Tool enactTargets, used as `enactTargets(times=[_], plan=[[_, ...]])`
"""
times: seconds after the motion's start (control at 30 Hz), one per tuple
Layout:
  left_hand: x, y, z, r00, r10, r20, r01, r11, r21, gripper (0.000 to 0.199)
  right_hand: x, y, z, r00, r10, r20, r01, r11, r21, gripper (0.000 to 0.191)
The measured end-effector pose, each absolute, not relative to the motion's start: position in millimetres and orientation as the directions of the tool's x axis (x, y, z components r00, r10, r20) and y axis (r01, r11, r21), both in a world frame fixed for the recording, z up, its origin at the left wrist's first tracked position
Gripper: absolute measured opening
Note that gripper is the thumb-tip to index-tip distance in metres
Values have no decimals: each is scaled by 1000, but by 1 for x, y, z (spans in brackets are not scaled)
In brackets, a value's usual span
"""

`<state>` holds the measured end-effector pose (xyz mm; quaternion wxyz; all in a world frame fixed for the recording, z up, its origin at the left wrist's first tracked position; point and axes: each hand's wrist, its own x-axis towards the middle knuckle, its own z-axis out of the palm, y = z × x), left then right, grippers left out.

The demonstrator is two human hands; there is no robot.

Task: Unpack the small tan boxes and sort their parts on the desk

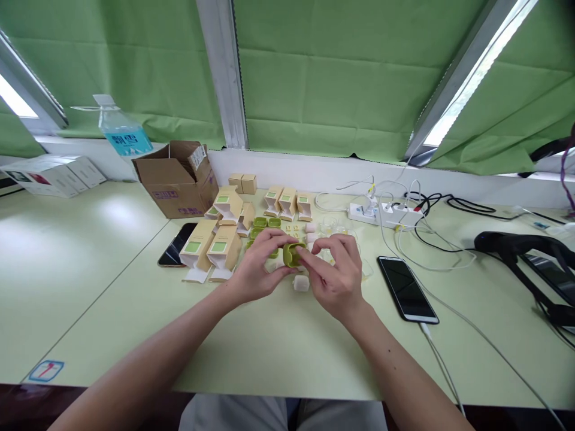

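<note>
My left hand point(263, 266) is closed around a small olive-green case point(291, 255), thumb below and fingers above, its hollow side facing me. The index fingertip of my right hand point(335, 272) reaches into that hollow at the rim, with the other fingers curled. Whether a small part sits under that fingertip is hidden. A rounded white block point(301, 283) lies on the table just below the case. Behind my hands are more green cases point(260, 222), partly covered by my left hand, tiny yellowish pieces point(293, 228), and pale pinkish-white blocks point(310, 228).
Opened tan boxes point(224, 246) stand left of my hands, near a dark phone point(178, 244) and a cardboard carton point(179, 185). To the right are clear plastic pieces point(330, 225), a cabled phone point(406, 288), a power strip point(386, 214) with tangled cables and a black stand point(525, 257).
</note>
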<state>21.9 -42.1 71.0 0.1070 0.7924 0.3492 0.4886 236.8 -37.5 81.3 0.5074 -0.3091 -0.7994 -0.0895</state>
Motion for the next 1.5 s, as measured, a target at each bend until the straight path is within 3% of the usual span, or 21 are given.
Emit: enactTargets(times=[0.2,0.47,0.73,0.93,1.1,1.23,1.33,1.5], plan=[[28,-49,71,350,634,690,501,-749,434,48,232,-42,80,-315,401,860,618,775,-134,26],[27,-48,69,379,562,735,543,-778,316,49,234,-42,84,-316,441,840,578,792,-198,20],[30,-49,76,428,499,754,593,-784,182,49,234,-38,79,-321,391,862,592,794,-140,20],[21,-43,81,380,515,768,681,-718,144,43,240,-43,93,-215,474,854,590,760,-273,17],[2,-31,85,172,505,846,715,-655,246,42,251,-33,96,-97,539,837,549,730,-406,15],[-4,-28,86,95,535,839,724,-616,311,39,251,-4,84,-305,706,640,648,646,-404,15],[-3,-27,85,86,568,818,735,-591,333,36,242,17,78,-415,810,415,772,555,-309,17],[-2,-28,84,109,585,803,724,-600,339,36,224,39,76,-469,850,239,842,512,-169,19]])
